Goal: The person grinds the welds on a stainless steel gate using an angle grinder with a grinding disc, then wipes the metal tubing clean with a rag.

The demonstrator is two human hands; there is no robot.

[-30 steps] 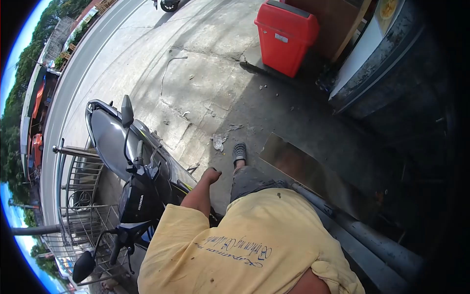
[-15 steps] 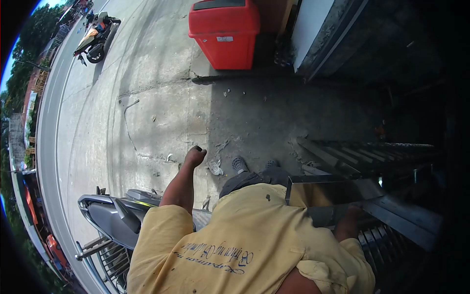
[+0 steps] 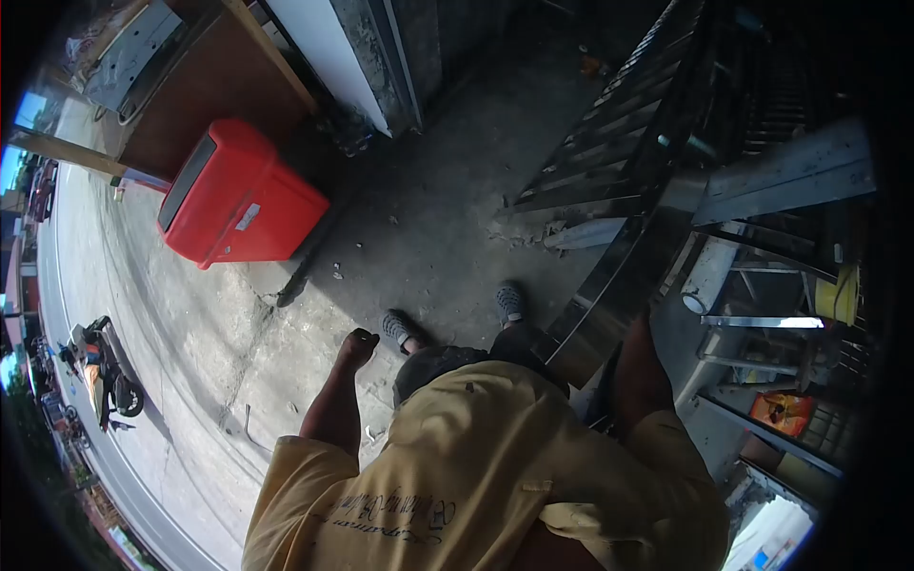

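My left hand [image 3: 358,348] hangs low beside my left leg above the concrete, its fingers curled into a fist. I see nothing sticking out of it. On the other side, my right hand [image 3: 651,316] reaches forward to the outer edge of a long shiny metal beam [image 3: 619,285]. Its fingers are lost in shadow and behind that edge, so their grip does not show. The beam's near end lies close to my waist. Below, my feet in grey clogs [image 3: 510,301] stand apart on the concrete floor [image 3: 409,228].
A red lidded bin [image 3: 271,205] stands ahead to the left, near a pale wall edge [image 3: 333,57]. Dark slatted metalwork [image 3: 609,133] rises ahead right. Metal shelving [image 3: 752,366] and a yellow container [image 3: 838,297] are at the right. A motorcycle [image 3: 105,371] stands far left.
My body has turned right: the bin and motorcycle have swung to the left, and the metalwork and beam now slant upward. My left fist has shifted slightly left and down in view.
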